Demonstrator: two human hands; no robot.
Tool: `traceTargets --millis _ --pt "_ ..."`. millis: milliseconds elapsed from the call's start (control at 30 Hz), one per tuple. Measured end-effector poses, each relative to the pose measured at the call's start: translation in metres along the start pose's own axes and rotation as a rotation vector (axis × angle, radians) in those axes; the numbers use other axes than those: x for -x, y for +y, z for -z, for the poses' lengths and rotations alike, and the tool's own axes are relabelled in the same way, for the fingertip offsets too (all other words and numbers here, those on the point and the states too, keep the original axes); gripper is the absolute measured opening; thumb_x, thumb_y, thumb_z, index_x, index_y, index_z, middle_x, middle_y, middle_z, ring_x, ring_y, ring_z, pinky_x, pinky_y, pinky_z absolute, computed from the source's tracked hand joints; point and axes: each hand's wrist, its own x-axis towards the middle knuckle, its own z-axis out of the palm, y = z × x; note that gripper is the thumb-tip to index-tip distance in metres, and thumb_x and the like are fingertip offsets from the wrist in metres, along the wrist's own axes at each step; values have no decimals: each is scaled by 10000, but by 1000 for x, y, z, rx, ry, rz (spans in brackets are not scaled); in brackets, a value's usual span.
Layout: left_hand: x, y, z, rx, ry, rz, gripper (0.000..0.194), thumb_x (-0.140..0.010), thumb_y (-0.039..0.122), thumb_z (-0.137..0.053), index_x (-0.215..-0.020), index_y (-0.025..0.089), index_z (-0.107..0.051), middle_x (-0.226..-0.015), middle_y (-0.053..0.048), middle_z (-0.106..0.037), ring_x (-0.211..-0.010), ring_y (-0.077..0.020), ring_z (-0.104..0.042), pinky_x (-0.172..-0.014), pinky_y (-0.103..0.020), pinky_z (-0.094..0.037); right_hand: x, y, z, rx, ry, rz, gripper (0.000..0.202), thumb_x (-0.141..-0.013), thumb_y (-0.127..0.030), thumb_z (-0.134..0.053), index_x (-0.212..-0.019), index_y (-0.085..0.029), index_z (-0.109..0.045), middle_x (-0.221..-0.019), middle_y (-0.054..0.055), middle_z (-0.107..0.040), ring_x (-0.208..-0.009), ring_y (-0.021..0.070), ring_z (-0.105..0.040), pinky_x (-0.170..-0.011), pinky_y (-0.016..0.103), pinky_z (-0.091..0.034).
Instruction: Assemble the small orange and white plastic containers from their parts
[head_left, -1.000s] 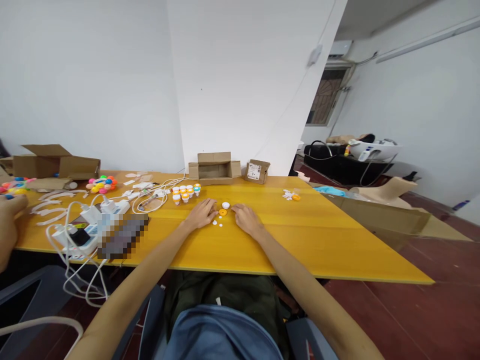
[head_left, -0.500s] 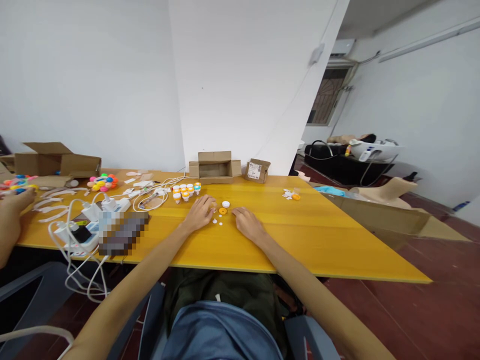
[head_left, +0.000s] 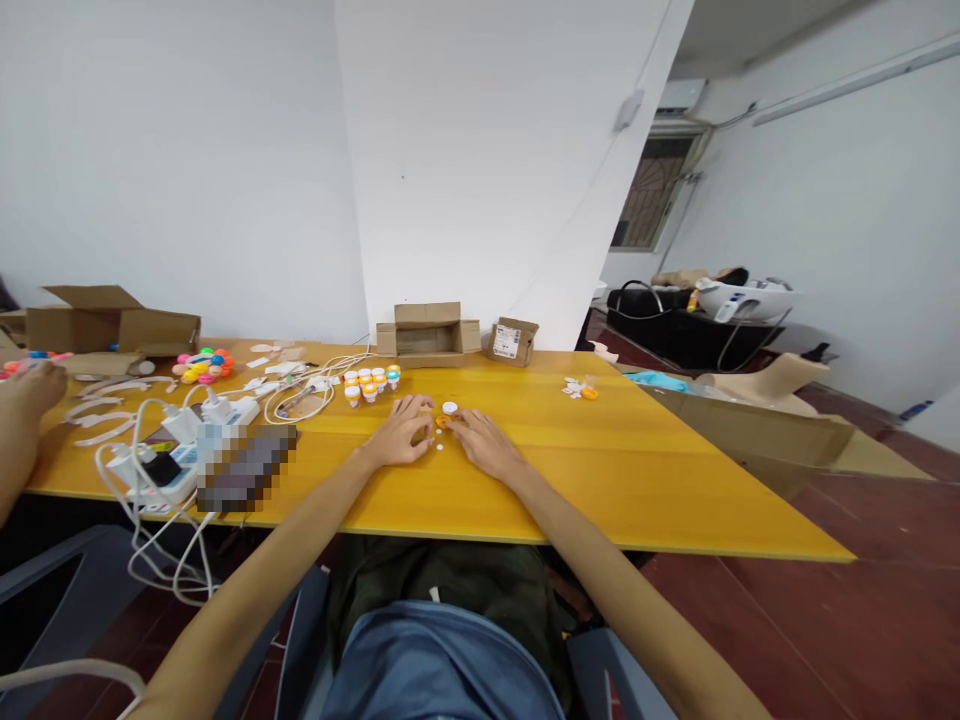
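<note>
My left hand [head_left: 403, 432] rests on the table with its fingers curled together. Whatever lies between its fingertips is hidden. Opposite it, my right hand [head_left: 486, 440] has its fingertips on a small orange ring [head_left: 441, 423], which they partly cover. A round white cap [head_left: 449, 408] sits just beyond those fingers. Two tiny white discs [head_left: 439, 447] lie on the wood between my hands. Farther off to the left stands a cluster of several small white pieces with orange or teal bands [head_left: 369, 382].
An open cardboard box [head_left: 427, 335] and a smaller carton [head_left: 513, 340] stand at the back of the yellow table [head_left: 637, 480]. White and orange parts [head_left: 577, 388] lie to the right. A power strip [head_left: 187, 470] with cables is on the left, near another person's hand [head_left: 34, 400].
My right hand has moved left onto the orange ring. My left hand's fingers have come down over where a small white stemmed piece stood, and that piece is now out of sight.
</note>
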Motion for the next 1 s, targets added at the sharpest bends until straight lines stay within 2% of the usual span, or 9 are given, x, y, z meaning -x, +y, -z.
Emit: traceTargets --millis 167,433,533,667,833,1000 --pt "0 -2 -2 -8 -11 -1 119 -857 219 -552 -874 233 -669 -1248 -95 -564 -1129 -275 -495 -986 -488 -403 0 1 -1 -31 25 8 319 -941 -87 -489 -1155 -240 -670 -1213 104 -642 -1063 216 -593 -944 369 -478" --pt "-3 4 -3 0 55 53 181 -944 296 -508 -915 241 -678 -1222 -86 -581 -1121 -264 -490 -970 -465 -410 -1 4 0 -70 42 -20 171 -955 -140 -513 -977 -216 -665 -1077 94 -683 -997 219 -590 -882 357 -473" --pt "-7 12 -6 16 69 39 189 -955 300 -508 -913 241 -683 -1237 -83 -583 -1141 -263 -483 -976 -460 -405 -2 3 4 -82 3 -45 160 -966 -153 -507 -967 -206 -658 -1038 93 -696 -1005 215 -588 -875 342 -463" --pt "-11 20 -11 33 28 1 180 -952 286 -528 -899 245 -695 -1254 -86 -590 -1171 -269 -479 -972 -465 -405 -2 2 7 -83 -38 -69 157 -962 -140 -507 -973 -188 -656 -1033 102 -701 -1020 214 -588 -872 334 -459" --pt "-12 22 -13 10 -42 -28 160 -931 263 -557 -885 253 -710 -1283 -86 -589 -1200 -286 -469 -980 -494 -399 -2 3 5 -86 -5 -48 180 -967 -150 -494 -1024 -200 -657 -1013 90 -696 -996 211 -589 -859 334 -464" --pt "-10 22 -13 14 -46 -10 161 -934 330 -550 -985 259 -685 -1291 -97 -578 -1217 -297 -464 -996 -503 -404 -2 5 1 -83 32 -42 175 -961 -143 -493 -986 -203 -655 -998 84 -687 -973 213 -586 -852 337 -465"
